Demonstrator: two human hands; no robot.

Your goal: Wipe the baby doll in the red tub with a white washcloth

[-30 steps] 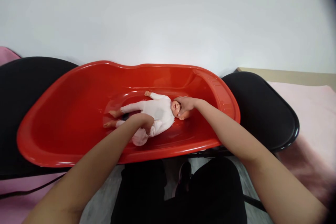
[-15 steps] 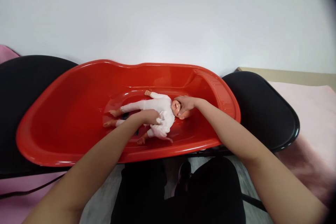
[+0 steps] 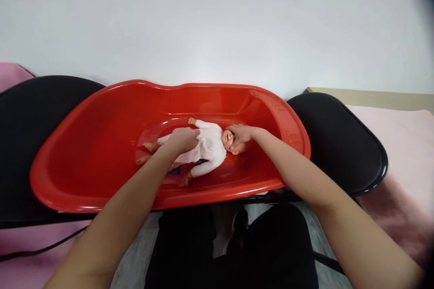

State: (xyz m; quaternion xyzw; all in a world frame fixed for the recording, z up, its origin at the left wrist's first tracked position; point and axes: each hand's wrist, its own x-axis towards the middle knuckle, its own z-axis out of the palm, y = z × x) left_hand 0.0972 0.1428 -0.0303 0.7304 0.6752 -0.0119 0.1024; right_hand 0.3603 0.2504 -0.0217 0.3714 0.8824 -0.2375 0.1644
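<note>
A small baby doll [image 3: 210, 146] in a white suit lies on its back in a red plastic tub [image 3: 101, 144], head to the right. My right hand [image 3: 240, 134] is curled round the doll's head, fingers closed on it. My left hand [image 3: 183, 139] rests on the doll's hips and belly, fingers bent and pressed onto the white suit. The doll's near arm sticks out towards me; its far arm points to the back wall of the tub. My left hand hides part of its legs.
The tub lies across two black chair seats, one at the left [image 3: 20, 113] and one at the right [image 3: 342, 140]. A pink cloth [image 3: 400, 153] covers a surface at the right. A white wall stands behind. My dark-clothed legs [image 3: 237, 253] are below the tub.
My left hand has moved from the doll's near arm and side up onto its hips and belly. The near arm now lies free, stretched out. My right hand has stayed on the head.
</note>
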